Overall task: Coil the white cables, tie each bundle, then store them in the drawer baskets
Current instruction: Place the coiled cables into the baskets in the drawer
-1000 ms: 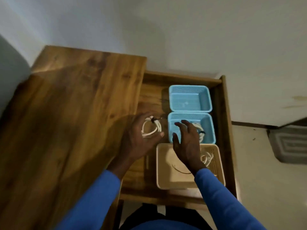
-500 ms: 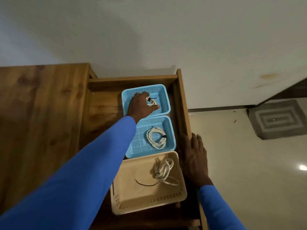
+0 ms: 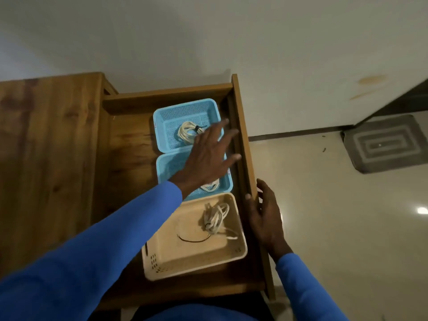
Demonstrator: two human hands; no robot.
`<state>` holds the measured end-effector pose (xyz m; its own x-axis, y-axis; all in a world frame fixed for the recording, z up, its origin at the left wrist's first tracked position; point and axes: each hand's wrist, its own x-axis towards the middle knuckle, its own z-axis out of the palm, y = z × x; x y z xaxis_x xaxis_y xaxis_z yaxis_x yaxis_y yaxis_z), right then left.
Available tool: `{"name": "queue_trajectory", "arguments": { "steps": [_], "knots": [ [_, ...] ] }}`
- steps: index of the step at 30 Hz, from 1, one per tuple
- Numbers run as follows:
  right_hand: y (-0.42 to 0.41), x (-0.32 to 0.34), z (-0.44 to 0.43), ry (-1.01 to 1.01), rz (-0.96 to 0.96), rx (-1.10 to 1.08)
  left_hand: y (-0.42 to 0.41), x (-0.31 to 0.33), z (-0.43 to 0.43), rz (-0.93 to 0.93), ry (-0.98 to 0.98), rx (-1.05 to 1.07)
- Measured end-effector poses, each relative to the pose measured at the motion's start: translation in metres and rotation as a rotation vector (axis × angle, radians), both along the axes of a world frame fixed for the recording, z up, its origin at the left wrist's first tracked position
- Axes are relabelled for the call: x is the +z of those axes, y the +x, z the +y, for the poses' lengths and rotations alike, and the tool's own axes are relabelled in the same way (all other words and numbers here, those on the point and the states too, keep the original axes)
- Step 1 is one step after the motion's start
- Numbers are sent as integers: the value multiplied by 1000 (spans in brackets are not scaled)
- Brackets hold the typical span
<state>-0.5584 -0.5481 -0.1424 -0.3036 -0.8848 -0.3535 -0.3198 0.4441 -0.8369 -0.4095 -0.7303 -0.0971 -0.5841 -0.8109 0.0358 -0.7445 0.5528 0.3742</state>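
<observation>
my left hand (image 3: pixel 208 158) is over the middle blue basket (image 3: pixel 166 167), fingers spread apart, holding nothing. at 12 o'clock from it, a tied white coil (image 3: pixel 188 133) lies in the far blue basket (image 3: pixel 162 117). at 6 o'clock, another bundle (image 3: pixel 216 218) lies in the beige basket (image 3: pixel 150 258). my right hand (image 3: pixel 264 218) rests on the drawer (image 3: pixel 239 107) wall at 3 o'clock, fingers straight.

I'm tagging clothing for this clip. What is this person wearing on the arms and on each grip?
Both arms wear long, plain bright blue sleeves, left sleeve and right sleeve, ending at the wrists. The left grip and right grip are bare: no gloves, and no ring, watch or marking shows.
</observation>
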Motion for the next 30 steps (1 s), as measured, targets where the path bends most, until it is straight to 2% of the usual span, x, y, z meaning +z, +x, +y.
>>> {"name": "queue_trajectory", "arguments": {
  "steps": [3,6,10,18,25,30],
  "knots": [
    [1,3,27,86,-90,-19,-32,8,60,-47,45,-317],
    [8,3,47,121,-224,-70,-50,-5,103,-265,75,-479],
    [12,4,55,142,-269,-177,-36,-22,127,-394,16,-479],
    [58,16,60,137,-196,-79,15,-16,159,-422,-67,-347],
    [142,12,58,116,-384,7,101,-6,159,-433,-33,-239],
    [217,7,63,108,-495,78,179,7,165,-517,-59,-182]
  ]
}}
